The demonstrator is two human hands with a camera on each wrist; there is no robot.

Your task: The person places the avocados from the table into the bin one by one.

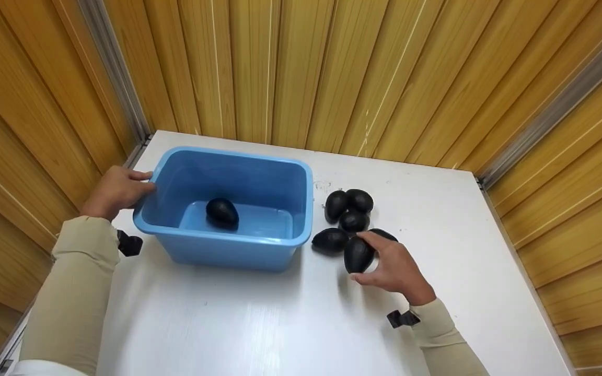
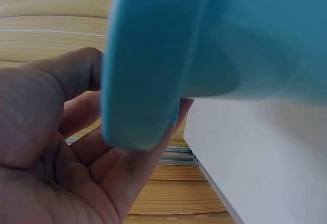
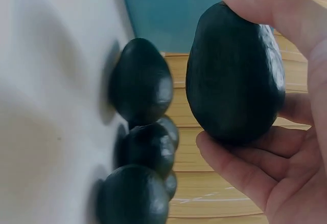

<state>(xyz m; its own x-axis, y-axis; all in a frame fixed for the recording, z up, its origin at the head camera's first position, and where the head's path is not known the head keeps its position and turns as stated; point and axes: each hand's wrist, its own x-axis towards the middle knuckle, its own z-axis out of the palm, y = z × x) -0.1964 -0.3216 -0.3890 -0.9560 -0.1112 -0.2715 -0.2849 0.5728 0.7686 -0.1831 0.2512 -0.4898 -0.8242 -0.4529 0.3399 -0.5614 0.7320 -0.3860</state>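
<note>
My left hand (image 1: pixel 120 192) grips the left rim of a blue plastic bin (image 1: pixel 238 254); in the left wrist view the thumb and fingers lie on either side of the rim (image 2: pixel 148 70). A single dark avocado (image 1: pixel 222 213) lies on the bin floor. My right hand (image 1: pixel 392 263) holds another dark avocado (image 1: pixel 358 255) between thumb and fingertips, one at each end. In the right wrist view this held avocado (image 3: pixel 235 75) is lifted off the white table, beside the other avocados (image 3: pixel 142 81).
Several more avocados (image 1: pixel 354 221) lie clustered on the white table (image 1: pixel 217 324), just right of the bin. Wood-patterned panels (image 1: pixel 301 73) close in the back and both sides, with metal strips (image 1: pixel 115 68) at the corners.
</note>
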